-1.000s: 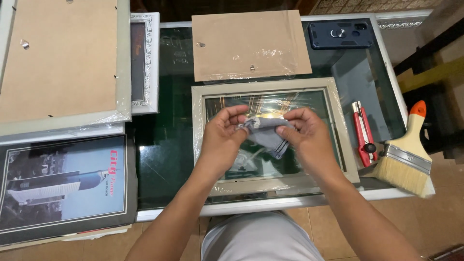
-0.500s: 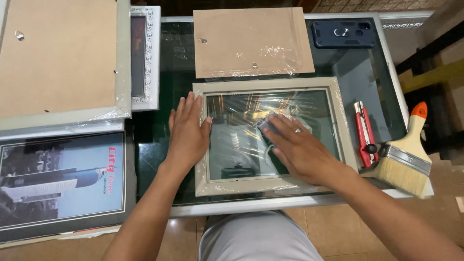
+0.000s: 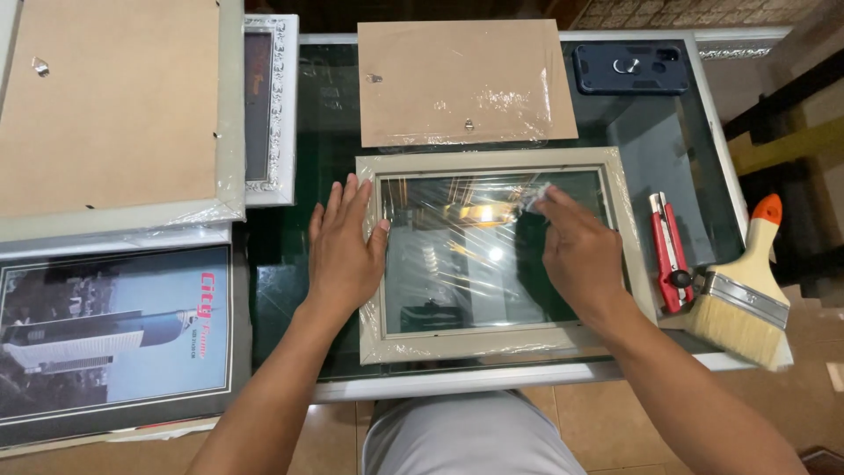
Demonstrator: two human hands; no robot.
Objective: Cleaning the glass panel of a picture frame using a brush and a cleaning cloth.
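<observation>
You hold the picture frame (image 3: 492, 255) steady while you wipe its glass.

The frame lies flat in the middle of the picture, on the glass table (image 3: 308, 132). Your left hand (image 3: 345, 251) is open and presses flat on its left edge, so it does not slide. Your right hand (image 3: 580, 255) pinches a small cloth (image 3: 536, 198) against the glass near the upper right corner. The red cutter (image 3: 668, 251) and the paintbrush (image 3: 743, 295) lie aside at the right.

Your right hand (image 3: 580, 255) hides most of the cloth (image 3: 536, 195). At 9 o'clock, the poster (image 3: 114, 334) is cut off by the left edge.
</observation>
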